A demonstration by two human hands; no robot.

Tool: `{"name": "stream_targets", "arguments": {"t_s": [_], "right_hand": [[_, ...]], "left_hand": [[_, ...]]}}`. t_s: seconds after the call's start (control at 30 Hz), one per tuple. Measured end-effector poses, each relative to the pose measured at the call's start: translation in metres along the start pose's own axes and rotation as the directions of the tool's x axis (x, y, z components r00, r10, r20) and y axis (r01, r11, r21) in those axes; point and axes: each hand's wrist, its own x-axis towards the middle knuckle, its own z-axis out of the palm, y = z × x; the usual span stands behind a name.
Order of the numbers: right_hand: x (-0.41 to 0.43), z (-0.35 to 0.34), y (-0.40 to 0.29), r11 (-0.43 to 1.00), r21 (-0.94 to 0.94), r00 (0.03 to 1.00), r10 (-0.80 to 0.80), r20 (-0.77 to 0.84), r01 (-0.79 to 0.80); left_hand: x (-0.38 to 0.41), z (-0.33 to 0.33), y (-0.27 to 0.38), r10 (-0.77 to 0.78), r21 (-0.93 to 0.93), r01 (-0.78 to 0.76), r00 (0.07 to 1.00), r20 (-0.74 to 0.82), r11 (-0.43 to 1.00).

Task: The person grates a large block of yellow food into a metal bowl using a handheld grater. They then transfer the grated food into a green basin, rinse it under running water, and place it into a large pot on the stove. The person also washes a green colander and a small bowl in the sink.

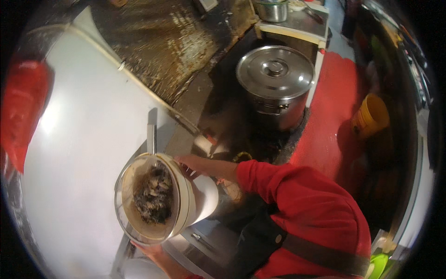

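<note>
A large round strainer with a metal rim and flat handle (152,139) sits over a cream-coloured bucket (184,205). Dark, clumpy wet solids (155,198) lie inside it. Against the bucket's upper side rests my right hand (188,164), its fingers partly hidden behind the wall. My left hand (148,248) grips the vessel low at the opposite side, mostly covered by the rim. The bucket appears tilted, with its mouth towards the camera. What lies beneath the solids cannot be seen.
A white work surface (83,139) spreads at the left, with a red plastic bag (24,104) on its edge. A hose-like tube (143,85) crosses diagonally. Farther off stand a lidded steel stockpot (275,82) and a yellow bucket (371,117), near a red mat (331,101).
</note>
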Motion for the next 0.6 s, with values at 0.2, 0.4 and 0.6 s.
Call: {"name": "stream_targets", "arguments": {"t_s": [0.2,0.4,0.6], "right_hand": [[-0.018,0.003,0.004,0.997,-0.017,0.997,-0.075,0.002,0.075],[-0.077,-0.001,0.027,0.991,0.043,0.985,-0.119,-0.126,0.125],[-0.176,-0.004,0.051,0.976,0.134,0.946,-0.123,-0.299,0.169]], "left_hand": [[0.025,-0.023,-0.001,-0.169,-0.256,0.198,0.977,0.133,0.946],[0.027,-0.052,-0.013,0.042,0.094,-0.065,0.971,0.235,0.993],[-0.003,-0.033,-0.001,-0.138,-0.111,0.211,0.877,0.461,0.971]]}}
